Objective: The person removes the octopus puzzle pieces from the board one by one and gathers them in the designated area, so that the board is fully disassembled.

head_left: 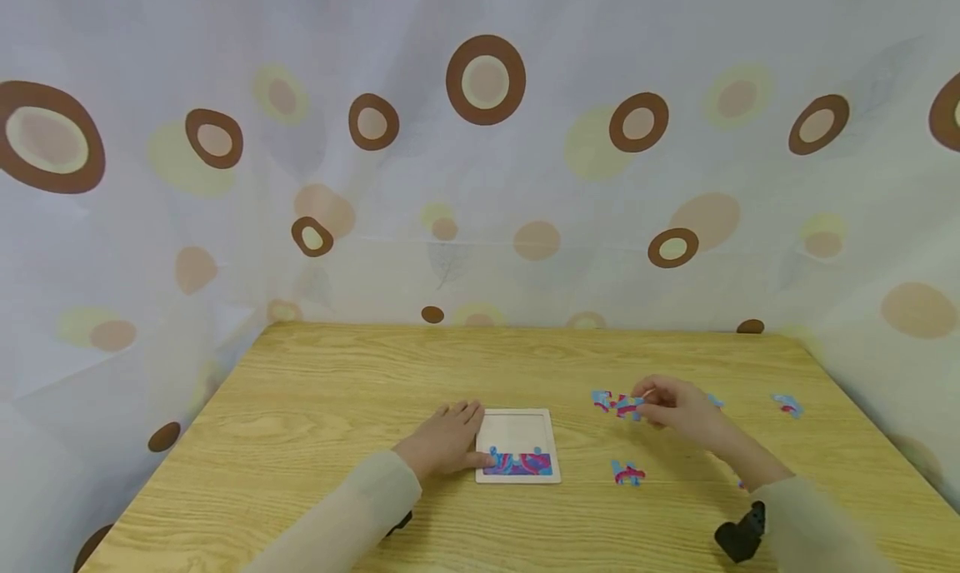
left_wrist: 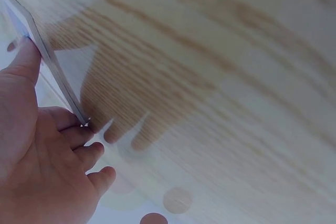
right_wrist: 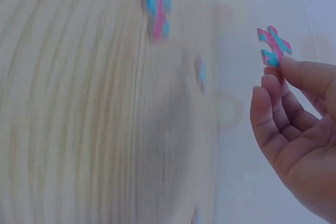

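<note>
A square white puzzle tray (head_left: 517,431) lies on the wooden table, with joined purple, pink and blue pieces (head_left: 517,465) along its near side. My left hand (head_left: 444,441) rests at the tray's left edge, fingers extended and thumb over the joined pieces. In the left wrist view, the thumb (left_wrist: 26,61) lies on the tray's rim (left_wrist: 60,80). Right of the tray, my right hand (head_left: 678,411) pinches a pink and blue puzzle piece (right_wrist: 273,45) between thumb and fingertips, raised above the table. Another puzzle piece (head_left: 602,400) appears just left of the held one.
Nearer me lies a loose puzzle piece (head_left: 627,473), and one more (head_left: 787,405) sits far right. Two others, one blue (head_left: 715,401) and one pink (head_left: 741,484), are partly hidden by the right arm. A patterned curtain (head_left: 480,181) encloses the table's back and sides.
</note>
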Motion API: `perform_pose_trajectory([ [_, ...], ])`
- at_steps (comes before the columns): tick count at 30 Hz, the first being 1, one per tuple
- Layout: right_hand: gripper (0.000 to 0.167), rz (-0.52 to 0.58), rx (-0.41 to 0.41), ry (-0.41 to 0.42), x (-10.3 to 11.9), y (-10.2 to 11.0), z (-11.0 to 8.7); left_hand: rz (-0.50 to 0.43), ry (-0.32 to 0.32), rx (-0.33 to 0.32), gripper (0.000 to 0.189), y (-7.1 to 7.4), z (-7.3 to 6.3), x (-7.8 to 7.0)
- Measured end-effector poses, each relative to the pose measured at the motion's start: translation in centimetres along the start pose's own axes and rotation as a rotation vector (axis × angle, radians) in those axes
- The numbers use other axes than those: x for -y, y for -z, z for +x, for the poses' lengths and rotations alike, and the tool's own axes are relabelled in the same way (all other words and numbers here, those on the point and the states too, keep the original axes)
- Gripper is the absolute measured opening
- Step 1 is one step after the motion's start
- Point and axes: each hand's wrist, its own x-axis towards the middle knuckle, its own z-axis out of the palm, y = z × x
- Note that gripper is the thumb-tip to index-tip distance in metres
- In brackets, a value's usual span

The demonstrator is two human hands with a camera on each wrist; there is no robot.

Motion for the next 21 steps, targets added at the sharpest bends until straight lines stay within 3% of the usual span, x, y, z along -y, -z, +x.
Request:
perform_pose_trajectory([
  [7, 0.031, -0.081, -0.144, -0.108, -3.6, 6.5, -4.4, 0.008, -0.006, -0.020, 0.078, -0.1, 0.0, 0.1],
  [12, 0.022, -0.070, -0.165, -0.193, -6.1, 10.7, -7.2, -0.012, -0.009, -0.026, 0.078, -0.3, 0.1, 0.2],
  [21, 0.047, -0.139, -0.111, -0.456, -9.5, 13.4, -11.1, -0.073, -0.032, -0.022, 0.078, -0.8, 0.1, 0.9],
])
